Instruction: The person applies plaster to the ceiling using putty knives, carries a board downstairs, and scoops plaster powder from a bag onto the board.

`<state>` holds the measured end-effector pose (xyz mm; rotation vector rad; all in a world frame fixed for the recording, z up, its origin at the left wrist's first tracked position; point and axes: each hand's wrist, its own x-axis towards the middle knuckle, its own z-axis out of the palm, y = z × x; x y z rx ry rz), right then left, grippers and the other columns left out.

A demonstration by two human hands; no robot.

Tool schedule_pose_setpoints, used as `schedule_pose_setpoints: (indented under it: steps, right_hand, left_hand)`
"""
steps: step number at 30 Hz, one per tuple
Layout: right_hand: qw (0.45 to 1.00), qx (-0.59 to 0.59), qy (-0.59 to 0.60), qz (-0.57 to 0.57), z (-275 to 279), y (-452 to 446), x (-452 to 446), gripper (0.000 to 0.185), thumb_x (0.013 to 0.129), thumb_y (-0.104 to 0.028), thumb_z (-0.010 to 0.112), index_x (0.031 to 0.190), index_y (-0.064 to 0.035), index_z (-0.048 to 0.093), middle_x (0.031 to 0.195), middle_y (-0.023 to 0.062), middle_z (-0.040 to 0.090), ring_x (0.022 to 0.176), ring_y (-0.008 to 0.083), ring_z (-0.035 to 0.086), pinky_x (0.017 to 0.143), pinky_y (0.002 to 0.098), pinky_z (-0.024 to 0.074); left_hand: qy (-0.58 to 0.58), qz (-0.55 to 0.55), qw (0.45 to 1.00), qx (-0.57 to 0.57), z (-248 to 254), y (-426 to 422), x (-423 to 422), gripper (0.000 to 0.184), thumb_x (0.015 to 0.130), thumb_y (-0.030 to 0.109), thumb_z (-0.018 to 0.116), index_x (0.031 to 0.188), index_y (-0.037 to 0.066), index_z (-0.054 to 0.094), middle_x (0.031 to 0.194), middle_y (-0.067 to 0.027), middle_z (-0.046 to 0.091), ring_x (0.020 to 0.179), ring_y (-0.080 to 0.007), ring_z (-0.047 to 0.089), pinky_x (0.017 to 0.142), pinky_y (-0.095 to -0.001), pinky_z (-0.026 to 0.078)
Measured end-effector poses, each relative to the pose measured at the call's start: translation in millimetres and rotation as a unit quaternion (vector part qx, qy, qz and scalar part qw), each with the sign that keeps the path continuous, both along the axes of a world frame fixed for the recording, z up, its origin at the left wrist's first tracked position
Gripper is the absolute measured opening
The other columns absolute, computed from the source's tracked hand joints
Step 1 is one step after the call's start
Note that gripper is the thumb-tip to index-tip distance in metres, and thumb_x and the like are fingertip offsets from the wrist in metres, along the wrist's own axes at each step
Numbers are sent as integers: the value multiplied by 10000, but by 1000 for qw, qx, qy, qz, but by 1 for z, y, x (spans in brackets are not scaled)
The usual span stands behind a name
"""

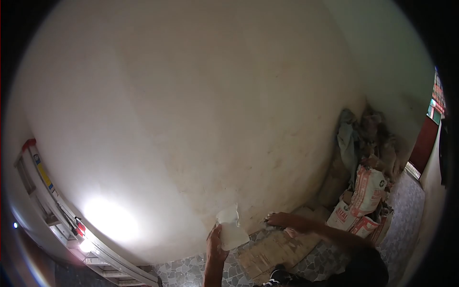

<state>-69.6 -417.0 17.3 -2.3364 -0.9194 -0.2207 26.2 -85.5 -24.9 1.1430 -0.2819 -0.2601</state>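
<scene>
My left hand [216,243] is closed around the edge of a pale flat board [235,235], held low in front of the wall. A wet-looking whitish paste [229,215] sits on the board's upper part. To the right, my right hand [277,220] reaches in with its fingers closed, close to the wall's lower part. What it grips is too small and dark to make out. The off-white wall [215,119] carries brownish stains and rough patches around and above both hands.
An aluminium ladder [62,210] leans at the left, with a bright lamp [86,246] by it. Flattened cardboard [277,251] lies on the stone-patterned floor [179,272]. Printed paper sacks [368,191] and draped cloth [347,138] are piled in the right corner.
</scene>
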Motion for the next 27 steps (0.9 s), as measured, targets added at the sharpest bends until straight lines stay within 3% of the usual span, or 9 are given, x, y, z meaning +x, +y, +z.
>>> schedule_pose_setpoints:
  steps: [3,4,8,10,12,16,19,24,27]
  right_hand:
    - [958,168,138,-186,-10,-3,-40,525,848,48,589,1354,-80,538,1290,150,590,1208,225,559,1007,376,444]
    - [923,219,189,-254,-15,-3,-54,419,879,19,590,1292,-53,596,1189,140,658,1120,181,620,938,347,487]
    - [730,597,299,-143,-84,-16,-78,223,933,-70,601,1131,30,627,969,63,670,898,132,635,818,322,513]
    - [665,652,333,-149,-55,6,-104,243,934,-27,560,1153,73,588,1043,86,660,937,193,655,874,371,524]
    - [684,639,312,-162,-40,17,-121,244,942,-58,568,1154,59,596,1027,79,660,929,171,649,856,356,522]
    - [738,587,230,-242,-22,27,-158,194,946,-156,597,1021,20,627,870,44,659,698,145,605,641,343,487]
    - [868,379,111,-302,-29,0,-198,227,926,-158,569,1050,26,614,838,107,654,732,212,617,679,366,482]
    - [855,395,42,-333,4,-4,-255,208,910,-159,539,993,24,591,755,156,622,692,247,613,644,402,470]
    - [864,381,-4,-330,17,-10,-269,203,914,-158,536,988,24,585,730,155,615,666,241,609,626,403,470]
  left_hand:
    - [106,19,986,-129,55,-14,-40,303,1016,213,507,1231,2,541,1077,-95,637,961,-196,640,818,-354,542]
    - [25,73,994,-73,42,-19,-45,329,1020,226,509,1256,-3,526,1104,-98,629,989,-191,625,848,-349,528]
    - [-297,258,896,204,18,-27,-83,440,1038,274,499,1366,-18,458,1226,-124,585,1114,-182,562,958,-333,467]
    - [-269,249,913,182,43,-33,-117,488,1047,292,489,1415,-21,422,1284,-138,562,1165,-188,537,992,-329,444]
    - [-50,153,986,-42,72,-46,-140,530,1052,307,483,1455,-24,387,1331,-146,541,1200,-197,520,1012,-329,430]
    - [-40,216,974,-57,66,-74,-175,532,1059,303,469,1455,-41,381,1335,-140,533,1183,-189,516,1009,-316,423]
    - [-59,214,974,-42,58,-100,-219,527,1062,303,462,1445,-51,386,1326,-135,538,1167,-188,521,1008,-312,419]
    - [-121,241,963,29,75,-125,-259,526,1063,314,459,1431,-58,405,1312,-139,537,1138,-180,514,979,-313,428]
    - [-95,294,951,-21,102,-148,-276,428,1061,308,456,1318,-31,501,1088,-86,583,938,-137,527,798,-291,465]
